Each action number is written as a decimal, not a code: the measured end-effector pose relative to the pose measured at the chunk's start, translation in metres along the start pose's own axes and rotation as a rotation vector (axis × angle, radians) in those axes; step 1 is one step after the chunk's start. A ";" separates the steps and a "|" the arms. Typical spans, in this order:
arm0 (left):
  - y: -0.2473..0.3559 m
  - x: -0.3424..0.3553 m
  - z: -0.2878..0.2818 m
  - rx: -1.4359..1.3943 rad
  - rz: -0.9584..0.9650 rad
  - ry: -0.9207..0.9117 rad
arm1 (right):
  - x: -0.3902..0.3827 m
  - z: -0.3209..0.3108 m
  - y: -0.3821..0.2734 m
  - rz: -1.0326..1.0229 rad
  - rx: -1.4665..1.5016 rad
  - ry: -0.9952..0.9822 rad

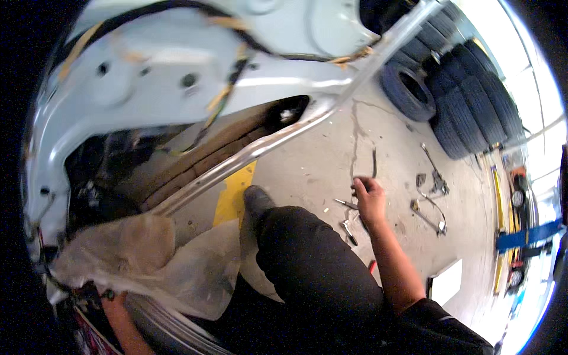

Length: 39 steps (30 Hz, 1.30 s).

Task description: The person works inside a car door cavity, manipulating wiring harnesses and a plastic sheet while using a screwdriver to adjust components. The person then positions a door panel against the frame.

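Note:
A stripped car door (151,74) of pale bare metal fills the upper left, with a black wiring harness (272,52) strung across it. Cloudy plastic sheeting (198,275) hangs loose from the door's lower part. At the lower left, my left hand (113,302) is beside the sheeting and a dark part at the door's edge; its fingers are mostly hidden. My right hand (370,198) is over the floor with thumb and fingers drawn together, and whatever may be between them is too small to make out. Below it lie slim hand tools (350,232).
Stacked tyres (467,100) stand at the upper right, one tyre (408,92) leaning in front. Metal door parts with cables (429,216) lie on the concrete floor. A white flat panel (447,281) is to the right of my arm. My bent leg (307,248) occupies the middle.

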State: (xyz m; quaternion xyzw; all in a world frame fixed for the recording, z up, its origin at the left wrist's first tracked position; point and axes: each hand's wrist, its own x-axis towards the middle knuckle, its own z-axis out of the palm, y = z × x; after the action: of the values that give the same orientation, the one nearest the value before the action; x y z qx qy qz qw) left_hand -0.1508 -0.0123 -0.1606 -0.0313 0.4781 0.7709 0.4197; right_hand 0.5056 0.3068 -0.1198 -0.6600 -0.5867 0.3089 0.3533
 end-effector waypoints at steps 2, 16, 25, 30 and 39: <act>-0.003 -0.001 -0.006 0.012 0.006 0.017 | 0.013 -0.001 0.111 0.272 -0.047 0.212; -0.010 -0.044 -0.028 0.166 0.004 0.277 | 0.064 0.051 0.290 0.427 -1.106 -0.456; -0.004 -0.083 -0.045 0.101 0.018 0.307 | 0.065 0.089 0.352 0.539 -1.061 -0.372; -0.021 -0.048 -0.012 0.000 -0.068 0.182 | 0.042 0.051 0.430 0.151 -1.244 -0.518; -0.053 -0.020 0.013 -0.305 -0.264 0.070 | 0.069 -0.035 0.310 -0.185 -0.460 -0.204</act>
State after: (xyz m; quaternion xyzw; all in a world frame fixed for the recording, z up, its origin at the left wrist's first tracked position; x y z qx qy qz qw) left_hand -0.0972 -0.0039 -0.1826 -0.1835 0.3621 0.7710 0.4906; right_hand 0.7154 0.3520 -0.3570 -0.6319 -0.7319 0.1989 0.1599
